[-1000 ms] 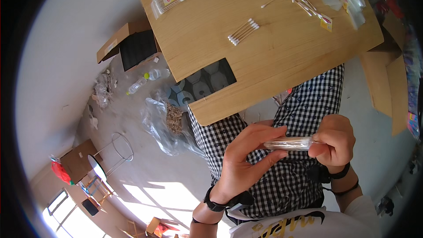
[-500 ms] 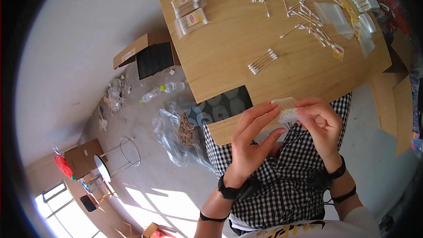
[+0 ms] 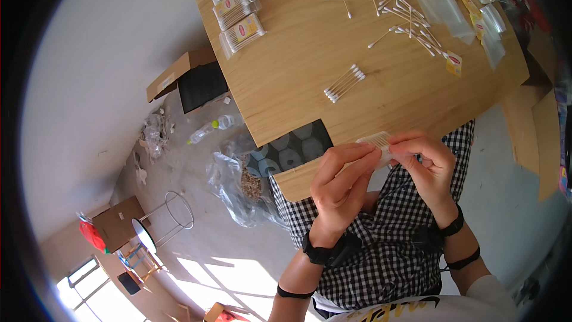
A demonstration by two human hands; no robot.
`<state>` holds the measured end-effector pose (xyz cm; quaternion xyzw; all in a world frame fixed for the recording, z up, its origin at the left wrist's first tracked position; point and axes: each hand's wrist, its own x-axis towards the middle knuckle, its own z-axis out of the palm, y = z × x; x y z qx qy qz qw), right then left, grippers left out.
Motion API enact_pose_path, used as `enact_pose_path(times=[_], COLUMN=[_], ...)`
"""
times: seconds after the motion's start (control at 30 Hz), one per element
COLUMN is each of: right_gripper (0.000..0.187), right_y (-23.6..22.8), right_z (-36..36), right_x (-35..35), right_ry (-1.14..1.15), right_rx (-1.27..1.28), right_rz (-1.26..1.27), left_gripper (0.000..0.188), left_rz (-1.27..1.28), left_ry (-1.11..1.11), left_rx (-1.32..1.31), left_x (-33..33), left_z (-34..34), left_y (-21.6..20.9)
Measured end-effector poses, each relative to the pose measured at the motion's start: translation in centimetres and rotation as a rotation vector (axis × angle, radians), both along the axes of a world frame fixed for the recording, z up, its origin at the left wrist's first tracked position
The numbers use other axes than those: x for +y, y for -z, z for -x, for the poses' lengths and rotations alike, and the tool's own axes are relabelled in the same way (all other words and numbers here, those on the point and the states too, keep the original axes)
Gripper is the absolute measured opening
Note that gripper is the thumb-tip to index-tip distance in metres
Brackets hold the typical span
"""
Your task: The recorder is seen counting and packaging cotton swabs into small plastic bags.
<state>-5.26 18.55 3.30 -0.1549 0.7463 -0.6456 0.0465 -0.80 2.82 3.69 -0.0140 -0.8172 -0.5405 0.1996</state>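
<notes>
I record first the wooden surface (image 3: 286, 53), the largest item, its near edge interrupted by a dark patch (image 3: 301, 143) that leaves less wood to work over there. At that same edge, the right hand (image 3: 430, 164) pinches a swab packet (image 3: 376, 139) between thumb and fingers; my left hand (image 3: 341, 188) has its fingers bent against the packet's opposite end, and whether they grip I cannot tell. I judge it is held by the ends because a thin packet would bend, and its sticks skew, in a full fist. Along the surface's left edge, labelled packets (image 3: 235, 7) overlap in a row, probably to keep them apart from loose stock. Scattered swabs (image 3: 410, 24) cross at all angles over the surface's far right half, the chief obstruction. Toward its right edge lie flat clear bags (image 3: 447, 16). Nearer the surface's middle, a parallel set of swabs (image 3: 344, 83) rests with tips roughly level, apparently aligned for lifting together. Smallest noted is a yellow card (image 3: 454, 64), toward the surface's right edge.
</notes>
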Motion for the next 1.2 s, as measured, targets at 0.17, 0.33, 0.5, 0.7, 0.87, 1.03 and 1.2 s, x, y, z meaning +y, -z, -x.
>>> enact_pose_path(times=[0.17,0.33,0.5,0.7,0.87,1.03,1.2], right_gripper=[0.005,0.003,0.015,0.025,0.023,0.023,0.020], right_y=[0.5,0.7,-0.3,0.1,0.5,0.1,0.8], right_z=[0.4,0.2,0.8,0.8,1.0,1.0,0.1], right_x=[-0.3,0.1,-0.5,0.0,0.1,0.4,0.5], right_ry=[0.015,-0.001,-0.023,-0.073,-0.106,-0.095,-0.051], right_rx=[-0.084,-0.113,-0.530,-0.676,-0.746,-0.678,-0.620], right_rz=[0.031,0.007,0.226,0.248,0.252,0.253,0.318], left_gripper=[0.020,0.015,0.015,0.012,0.013,0.016,0.020], left_rz=[-0.015,-0.123,-0.443,-0.664,-0.765,-0.670,-0.716], left_ry=[-0.054,-0.074,-0.057,-0.042,-0.053,-0.066,-0.051], left_rx=[-0.067,-0.130,-0.313,-0.400,-0.351,-0.354,-0.325], left_x=[0.2,0.9,1.1,2.0,1.1,1.5,1.1], left_z=[0.1,-0.3,-0.2,-0.3,-1.5,-1.0,-1.5], left_y=[0.7,1.4,1.4,1.7,3.0,2.3,2.3])
